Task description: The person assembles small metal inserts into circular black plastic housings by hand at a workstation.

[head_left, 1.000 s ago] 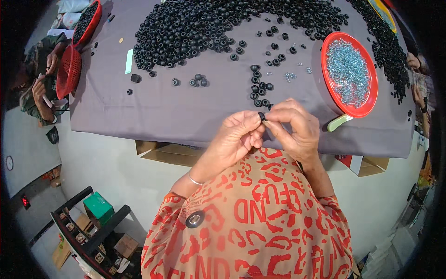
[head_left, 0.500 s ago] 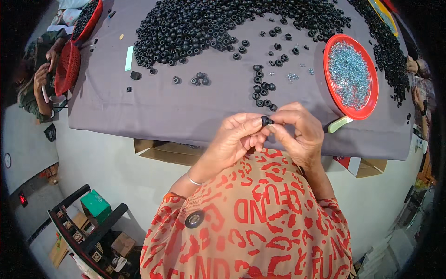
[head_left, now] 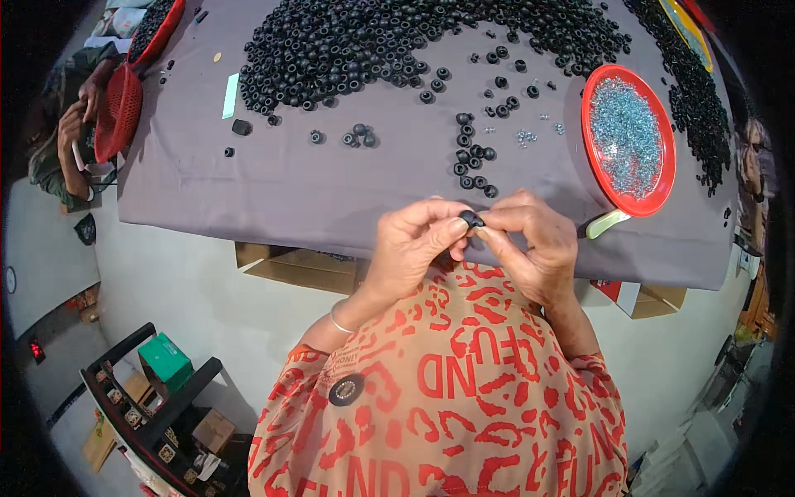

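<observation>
My left hand (head_left: 411,248) pinches a small black rounded part (head_left: 471,219) between thumb and fingers, just over the table's near edge. The thumb and forefinger of my right hand (head_left: 537,248) close on its right end. Fingertips hide much of the part, and whether a smaller piece is in it I cannot tell. Beyond my hands a short column of similar black hollow parts (head_left: 461,156) lies on the grey cloth (head_left: 331,190). To the right, a red plate (head_left: 587,137) holds a heap of tiny clear, bluish pieces (head_left: 625,137).
A large pile of black hollow parts (head_left: 348,58) covers the far table. A pale green handle (head_left: 607,224) sticks out by the plate. Another person's hands (head_left: 74,124) are near a red basket (head_left: 118,116) at left. An open cardboard box (head_left: 302,269) stands below the table edge.
The black part has turned slightly between my fingers, and my right fingertips have come closer round its end. Both hands stay in nearly the same place. The view has shifted a little.
</observation>
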Demonstrator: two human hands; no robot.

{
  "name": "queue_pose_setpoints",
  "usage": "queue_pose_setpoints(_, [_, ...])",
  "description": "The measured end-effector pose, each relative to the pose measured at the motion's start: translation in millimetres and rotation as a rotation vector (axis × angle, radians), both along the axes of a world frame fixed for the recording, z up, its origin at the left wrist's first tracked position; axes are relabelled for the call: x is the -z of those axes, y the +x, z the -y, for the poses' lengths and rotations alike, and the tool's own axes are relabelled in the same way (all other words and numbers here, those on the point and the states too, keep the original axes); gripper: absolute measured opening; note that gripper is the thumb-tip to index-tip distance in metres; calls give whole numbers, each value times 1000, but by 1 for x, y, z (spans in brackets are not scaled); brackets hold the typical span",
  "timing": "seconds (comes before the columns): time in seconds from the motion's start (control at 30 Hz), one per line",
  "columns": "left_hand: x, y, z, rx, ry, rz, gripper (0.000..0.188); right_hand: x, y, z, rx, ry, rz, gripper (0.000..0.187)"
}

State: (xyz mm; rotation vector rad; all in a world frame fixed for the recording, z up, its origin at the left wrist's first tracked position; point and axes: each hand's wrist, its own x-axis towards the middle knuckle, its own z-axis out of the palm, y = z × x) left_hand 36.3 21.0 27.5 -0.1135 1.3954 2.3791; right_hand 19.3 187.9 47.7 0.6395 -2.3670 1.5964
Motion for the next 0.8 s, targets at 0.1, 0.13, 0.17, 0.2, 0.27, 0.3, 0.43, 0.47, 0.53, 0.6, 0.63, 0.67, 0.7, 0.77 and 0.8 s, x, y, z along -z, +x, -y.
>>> queue_pose_setpoints(0.1, [-2,-1,1,2,2,16,16,-4,0,3,26,19,-17,23])
queue_pose_setpoints(0.13, [-3,-1,1,8,0,17,16,-6,0,4,25,20,-16,23])
queue_pose_setpoints(0.17, [-2,-1,1,7,2,17,16,-7,1,4,33,24,18,23])
queue_pose_setpoints(0.2, [-1,-2,1,19,46,56,17,-8,2,4,42,27,52,23])
queue_pose_setpoints(0.27, [0,-2,2,30,90,96,17,-10,2,5,49,35,61,22])
queue_pose_setpoints(0.3, [0,-2,2,38,96,119,17,-10,2,5,58,40,69,21])
queue_pose_setpoints(0.43, [2,-2,2,39,101,117,18,-10,1,3,29,58,112,20])
queue_pose_setpoints(0.47, [1,-2,2,41,101,118,18,-11,2,3,29,68,117,20])
queue_pose_setpoints(0.53, [-1,-1,3,28,42,102,18,-10,2,4,30,78,122,19])
queue_pose_setpoints(0.6, [0,-2,4,32,27,87,18,-10,0,5,25,42,86,18])
queue_pose_setpoints(0.63, [0,-2,4,35,11,71,18,-9,-1,4,27,41,86,18])
queue_pose_setpoints(0.67, [-1,-3,5,38,9,71,18,-8,-1,3,-2,26,84,18])
queue_pose_setpoints(0.7, [-2,-3,6,57,4,98,17,-7,-3,1,-31,10,82,19])
queue_pose_setpoints(0.77, [-3,-4,8,86,-4,126,17,-8,-8,-7,-118,-13,233,22])
queue_pose_setpoints(0.8, [-3,-5,10,108,3,134,18,-10,-11,-11,-209,-35,385,25])
